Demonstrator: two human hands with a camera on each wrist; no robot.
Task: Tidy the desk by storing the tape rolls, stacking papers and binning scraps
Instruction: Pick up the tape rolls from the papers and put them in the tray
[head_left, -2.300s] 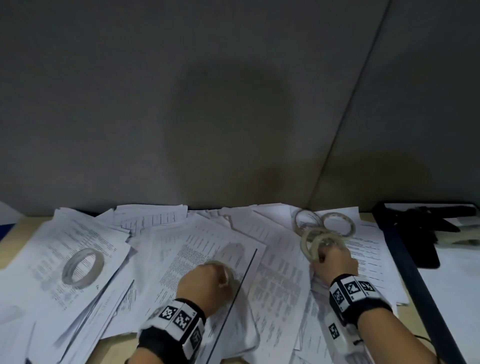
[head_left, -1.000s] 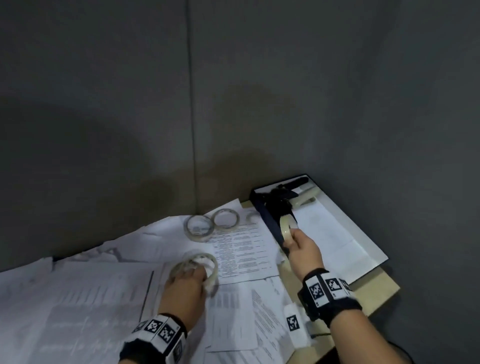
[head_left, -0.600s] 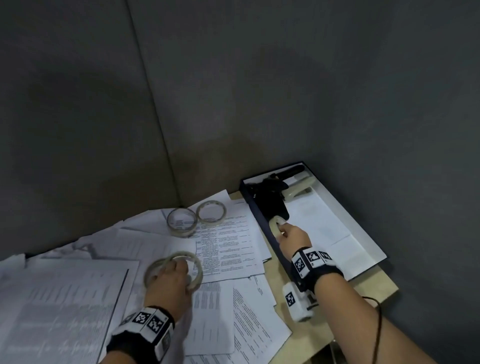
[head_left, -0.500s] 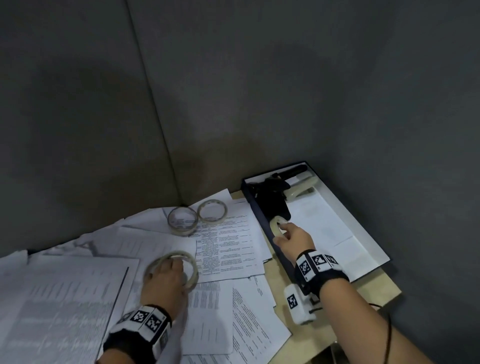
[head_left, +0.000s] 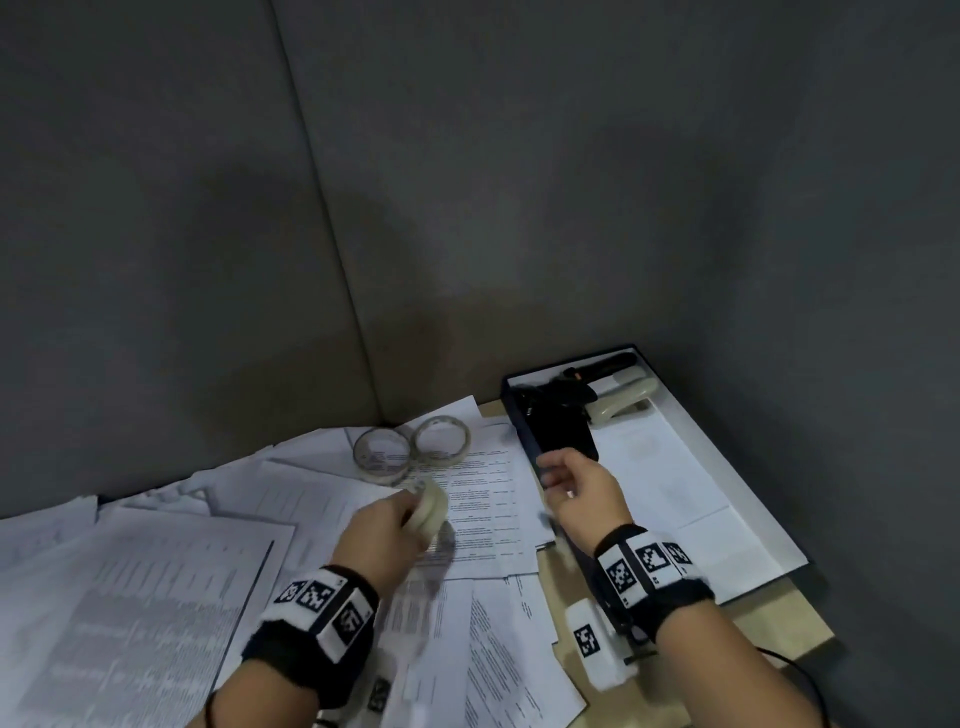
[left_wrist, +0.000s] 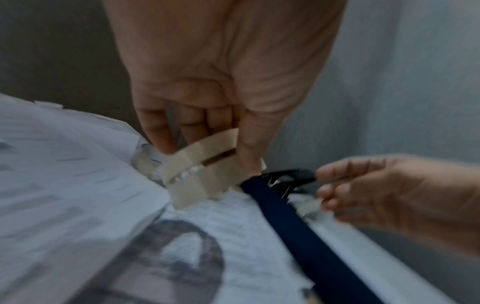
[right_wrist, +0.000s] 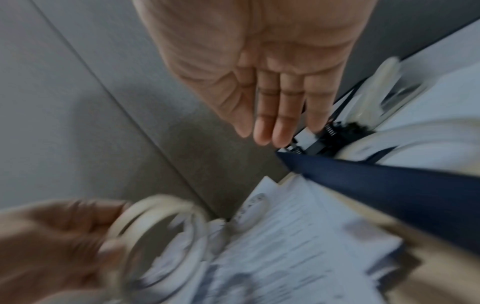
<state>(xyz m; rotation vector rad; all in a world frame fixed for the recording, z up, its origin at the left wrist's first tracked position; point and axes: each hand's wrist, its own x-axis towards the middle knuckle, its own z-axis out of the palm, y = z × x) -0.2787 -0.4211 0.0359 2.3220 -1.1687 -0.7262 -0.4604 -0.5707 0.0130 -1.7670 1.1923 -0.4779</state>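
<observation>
At the far left we see loose papers (head_left: 156, 571) spread over the desk (head_left: 769, 623). Our left hand (head_left: 384, 535) grips tape rolls (head_left: 428, 506) lifted above the sheets, the bands caught between curled fingers (left_wrist: 166, 131) and thumb; blur hides how many. Two more tape rolls (head_left: 410, 447) lie flat on the papers by the wall corner. Our right hand (head_left: 582, 493) hovers at the near rim of the dark-edged tray (head_left: 727, 467), fingers (right_wrist: 280, 115) straight, close together, holding nothing
</observation>
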